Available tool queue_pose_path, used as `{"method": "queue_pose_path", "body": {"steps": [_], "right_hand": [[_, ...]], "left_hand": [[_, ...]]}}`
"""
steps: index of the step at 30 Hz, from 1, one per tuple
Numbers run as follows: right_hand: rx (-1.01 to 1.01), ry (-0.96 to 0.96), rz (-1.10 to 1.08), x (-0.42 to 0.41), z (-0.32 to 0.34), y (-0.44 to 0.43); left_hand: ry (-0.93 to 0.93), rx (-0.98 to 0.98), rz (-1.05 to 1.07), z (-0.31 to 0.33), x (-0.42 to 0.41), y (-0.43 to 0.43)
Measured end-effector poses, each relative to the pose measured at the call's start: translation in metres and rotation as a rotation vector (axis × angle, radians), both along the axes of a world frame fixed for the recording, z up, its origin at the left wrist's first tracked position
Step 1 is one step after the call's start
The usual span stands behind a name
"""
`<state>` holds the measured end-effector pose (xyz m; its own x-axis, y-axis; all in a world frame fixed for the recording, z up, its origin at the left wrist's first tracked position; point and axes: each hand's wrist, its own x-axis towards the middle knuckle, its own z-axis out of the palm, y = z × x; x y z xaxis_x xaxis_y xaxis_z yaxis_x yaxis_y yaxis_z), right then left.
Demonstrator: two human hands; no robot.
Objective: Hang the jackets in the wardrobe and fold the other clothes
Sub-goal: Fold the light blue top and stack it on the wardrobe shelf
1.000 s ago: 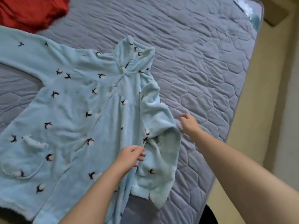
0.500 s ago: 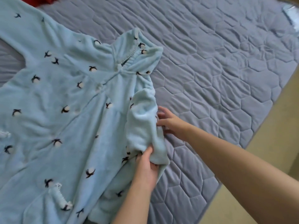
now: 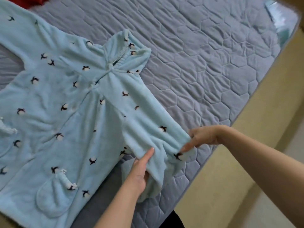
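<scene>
A light blue fleece robe [image 3: 69, 116] with small dark bird prints and frilled pockets lies spread on the bed. Its near sleeve [image 3: 148, 127] is stretched out toward the bed's right edge. My right hand [image 3: 202, 137] pinches the cuff end of that sleeve. My left hand [image 3: 139, 171] grips the sleeve's lower fold from underneath, thumb up on the fabric. The robe's far sleeve runs off the top left.
The grey quilted mattress [image 3: 205, 66] fills the view, its right edge dropping to a beige floor [image 3: 233, 186]. A red garment [image 3: 31, 1] peeks in at the top left corner. A plastic-wrapped mattress corner [image 3: 278, 18] shows at top right.
The bunched sleeve has been pulled out straight to the right. My right hand moved from the sleeve's side to its cuff, while my left hand kept hold of the lower fold.
</scene>
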<state>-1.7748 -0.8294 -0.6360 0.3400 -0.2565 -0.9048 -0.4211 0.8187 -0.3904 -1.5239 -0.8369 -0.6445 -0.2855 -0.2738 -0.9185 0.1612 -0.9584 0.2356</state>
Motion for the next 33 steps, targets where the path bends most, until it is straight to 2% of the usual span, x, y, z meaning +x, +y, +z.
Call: {"method": "queue_pose_path", "body": {"steps": [3, 4, 5, 9, 10, 11, 13, 15, 18, 21, 25, 27, 30, 31, 33], "right_hand": [[-0.135, 0.035, -0.342, -0.011, 0.023, 0.017], [-0.16, 0.044, -0.392, -0.013, 0.029, 0.021], [-0.168, 0.067, -0.363, -0.015, 0.033, 0.024], [-0.046, 0.223, 0.091, -0.03, 0.044, 0.04], [-0.058, 0.243, 0.129, -0.034, 0.045, 0.045], [-0.096, 0.233, 0.073, -0.038, 0.044, 0.052], [-0.159, 0.159, -0.211, -0.046, 0.044, 0.065], [-0.188, 0.16, -0.311, -0.054, 0.043, 0.076], [-0.229, 0.436, 0.013, -0.073, 0.025, 0.102], [-0.135, 0.547, 0.134, -0.087, -0.001, 0.128], [0.01, 0.514, 0.267, -0.081, -0.029, 0.144], [-0.019, 0.501, 0.171, -0.078, -0.038, 0.151], [-0.143, 0.548, -0.157, -0.08, -0.052, 0.162], [-0.191, 0.579, -0.199, -0.08, -0.056, 0.165], [-0.282, 0.634, -0.221, -0.083, -0.065, 0.175]], "left_hand": [[0.146, 0.134, -0.039, 0.02, -0.012, 0.008], [0.204, 0.15, -0.062, 0.025, -0.017, 0.011], [0.247, 0.147, -0.092, 0.028, -0.022, 0.015], [0.31, 0.173, -0.151, 0.039, -0.035, 0.029], [0.332, 0.181, -0.152, 0.041, -0.036, 0.032], [0.343, 0.189, -0.155, 0.041, -0.039, 0.036], [0.317, 0.197, -0.191, 0.04, -0.046, 0.046], [0.256, 0.17, -0.355, 0.036, -0.055, 0.06], [0.137, 0.045, -0.883, 0.026, -0.069, 0.076], [-0.16, -0.193, -1.352, -0.003, -0.07, 0.068], [-0.557, -0.614, -1.68, -0.035, -0.068, 0.023], [-0.706, -0.862, -1.737, -0.042, -0.075, -0.006], [-0.911, -1.391, -1.901, -0.053, -0.093, -0.052], [-0.941, -1.518, -1.964, -0.058, -0.1, -0.07], [-0.975, -1.627, -2.128, -0.068, -0.117, -0.106]]}}
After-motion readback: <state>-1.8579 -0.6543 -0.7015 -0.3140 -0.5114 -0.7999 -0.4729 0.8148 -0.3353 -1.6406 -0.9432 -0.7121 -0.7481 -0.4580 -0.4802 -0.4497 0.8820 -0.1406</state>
